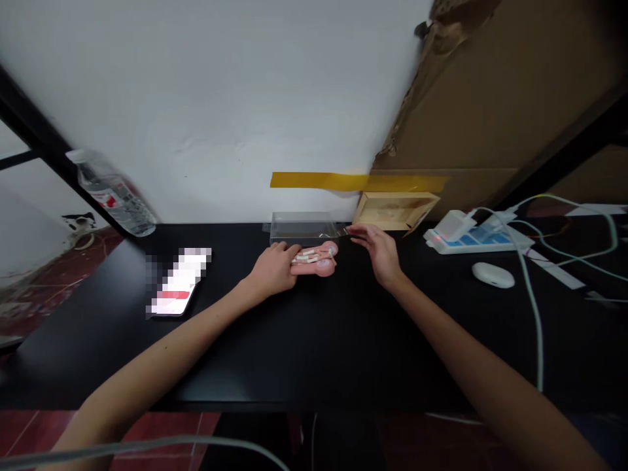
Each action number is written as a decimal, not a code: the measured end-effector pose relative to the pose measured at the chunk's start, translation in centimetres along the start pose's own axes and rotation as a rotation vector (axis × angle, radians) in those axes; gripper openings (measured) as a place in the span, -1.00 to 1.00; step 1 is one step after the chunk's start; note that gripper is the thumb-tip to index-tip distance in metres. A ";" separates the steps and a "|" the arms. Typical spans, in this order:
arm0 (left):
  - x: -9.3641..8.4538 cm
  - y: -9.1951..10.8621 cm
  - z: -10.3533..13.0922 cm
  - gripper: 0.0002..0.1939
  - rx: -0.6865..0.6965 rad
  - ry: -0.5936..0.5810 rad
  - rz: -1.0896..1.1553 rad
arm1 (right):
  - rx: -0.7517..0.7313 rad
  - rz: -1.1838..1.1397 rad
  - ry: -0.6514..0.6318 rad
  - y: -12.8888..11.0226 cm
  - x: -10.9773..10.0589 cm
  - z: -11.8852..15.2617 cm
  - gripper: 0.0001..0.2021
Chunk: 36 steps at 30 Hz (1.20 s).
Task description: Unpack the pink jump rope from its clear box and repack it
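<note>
Near the back edge of the black table, my left hand [275,268] is closed around the left end of a pink item [324,266] with two round ends and several small white pieces on it. Directly behind it lies a clear plastic box [301,226]. My right hand [379,254] is raised to the right of the box, fingers extended and pointing left, with a gap between it and the pink item. Its fingertips are close to a clear flap at the box's right end; whether they touch is unclear.
A lit phone [180,282] lies at left, with a plastic bottle [115,196] behind it. A wooden frame [396,209] leans at the back. At right are a power strip [483,239], a white case [493,275] and loose cables [532,307].
</note>
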State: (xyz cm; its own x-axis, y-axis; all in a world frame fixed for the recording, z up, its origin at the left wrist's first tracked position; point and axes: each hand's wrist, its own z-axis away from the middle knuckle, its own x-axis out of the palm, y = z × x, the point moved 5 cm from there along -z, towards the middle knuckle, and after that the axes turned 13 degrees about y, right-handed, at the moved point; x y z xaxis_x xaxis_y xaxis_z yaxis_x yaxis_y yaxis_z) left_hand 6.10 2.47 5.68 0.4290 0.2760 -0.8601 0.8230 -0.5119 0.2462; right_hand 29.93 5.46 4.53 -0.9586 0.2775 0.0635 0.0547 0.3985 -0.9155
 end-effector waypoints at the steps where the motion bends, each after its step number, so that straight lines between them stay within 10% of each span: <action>1: 0.4 -0.1 0.2 -0.58 -0.010 -0.011 -0.048 | -0.085 0.099 -0.037 -0.2 0.3 0.4 -0.61; 5: 1.8 -0.1 1.0 -0.38 -0.019 -0.007 -0.042 | -0.402 0.411 -0.340 -0.9 2.4 3.0 -0.61; 11: 2.1 0.8 1.4 -0.17 -0.031 0.090 0.309 | -0.489 0.601 -0.622 0.4 3.4 4.9 -0.39; 19: 1.0 -0.4 1.5 -0.34 0.135 -0.090 0.406 | -0.488 0.721 -0.698 -0.3 4.0 5.6 -0.28; 36: 2.8 0.5 2.3 -0.37 -0.001 0.038 0.552 | -0.641 0.908 -0.679 -1.5 5.3 7.2 -0.17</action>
State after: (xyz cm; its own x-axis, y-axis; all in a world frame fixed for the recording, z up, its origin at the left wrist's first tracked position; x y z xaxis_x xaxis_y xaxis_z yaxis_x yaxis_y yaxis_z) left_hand 6.87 1.13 2.32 0.8100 -0.0041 -0.5864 0.4723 -0.5881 0.6566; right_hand 22.72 0.04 3.40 -0.4482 0.2470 -0.8591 0.6962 0.6993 -0.1621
